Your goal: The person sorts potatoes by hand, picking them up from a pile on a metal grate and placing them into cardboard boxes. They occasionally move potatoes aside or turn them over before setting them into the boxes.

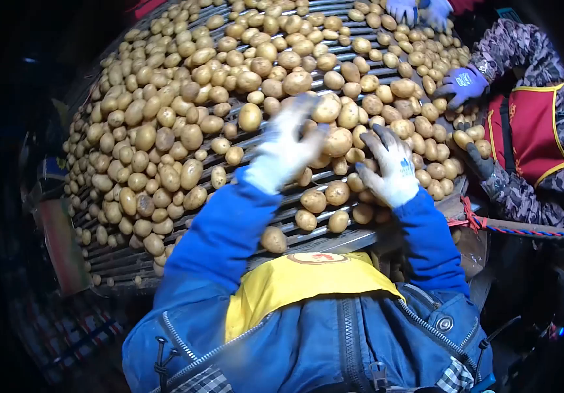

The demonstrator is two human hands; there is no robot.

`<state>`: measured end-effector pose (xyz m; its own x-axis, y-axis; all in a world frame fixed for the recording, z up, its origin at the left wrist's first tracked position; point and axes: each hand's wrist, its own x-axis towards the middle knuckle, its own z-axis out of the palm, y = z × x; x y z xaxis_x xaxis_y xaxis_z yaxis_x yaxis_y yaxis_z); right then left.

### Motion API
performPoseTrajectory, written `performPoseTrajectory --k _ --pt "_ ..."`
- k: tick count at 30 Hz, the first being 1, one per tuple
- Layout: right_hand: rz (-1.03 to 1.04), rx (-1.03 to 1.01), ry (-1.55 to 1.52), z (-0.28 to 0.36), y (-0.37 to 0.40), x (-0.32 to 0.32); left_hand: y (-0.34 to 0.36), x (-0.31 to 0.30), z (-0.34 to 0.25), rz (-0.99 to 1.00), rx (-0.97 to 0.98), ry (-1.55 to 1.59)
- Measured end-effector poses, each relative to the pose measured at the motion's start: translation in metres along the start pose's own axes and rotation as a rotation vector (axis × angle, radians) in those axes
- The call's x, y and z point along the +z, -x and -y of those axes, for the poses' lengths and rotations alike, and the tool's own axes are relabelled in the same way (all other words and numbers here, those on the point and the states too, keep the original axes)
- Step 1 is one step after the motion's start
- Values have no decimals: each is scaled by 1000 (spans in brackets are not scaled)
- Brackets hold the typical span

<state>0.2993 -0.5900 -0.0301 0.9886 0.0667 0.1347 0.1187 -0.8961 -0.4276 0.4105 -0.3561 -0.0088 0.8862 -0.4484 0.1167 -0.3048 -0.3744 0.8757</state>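
Note:
Many potatoes (pixel 191 136) lie over a slatted metal rack (pixel 229 177). My left hand (pixel 288 143), in a white glove with dark fingertips, is over the potatoes near the middle, blurred by motion; its thumb stands apart from the fingers. Just right of it is a large potato (pixel 337 142). My right hand (pixel 390 164), in a similar glove, rests on potatoes with its fingers spread. Whether anything is under either palm is hidden. Several loose potatoes lie between my forearms at the rack's near edge.
At the right, a co-worker in a red apron (pixel 536 131) has a purple-gloved hand (pixel 463 84) on the potatoes and a dark-gloved hand (pixel 480 161) beside some. More gloved hands (pixel 419 10) reach in at the top. A red and blue rope (pixel 517 230) runs along the right.

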Motion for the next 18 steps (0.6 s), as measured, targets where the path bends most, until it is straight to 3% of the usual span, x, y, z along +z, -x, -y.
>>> performPoseTrajectory --k 2,3,4,6,8,10,11,12,14,16,18 --pt "-17 -7 25 8 18 -9 8 -46 8 -173 168 -392" --pt "-13 -61 24 11 26 -8 18 -62 21 -328 163 -688" --pt "-9 -113 22 13 33 -6 34 -73 44 -316 22 -781" --pt "108 -187 -5 40 23 -4 78 -52 99 -63 -138 -830" --pt "106 -372 11 60 0 7 85 -15 68 12 -18 -687" --pt "105 -410 155 52 -24 34 60 14 73 59 -8 -522" --pt "87 -456 199 41 -39 32 52 27 71 32 -3 -601" --pt "-27 -474 220 30 -50 32 43 36 65 -1 11 -683" --pt "152 -304 150 11 -70 14 29 43 48 81 -109 -586" --pt "-75 -383 209 -24 -81 28 2 49 45 116 -64 -614" --pt "5 -366 248 -32 -88 28 -22 60 46 134 -78 -561"
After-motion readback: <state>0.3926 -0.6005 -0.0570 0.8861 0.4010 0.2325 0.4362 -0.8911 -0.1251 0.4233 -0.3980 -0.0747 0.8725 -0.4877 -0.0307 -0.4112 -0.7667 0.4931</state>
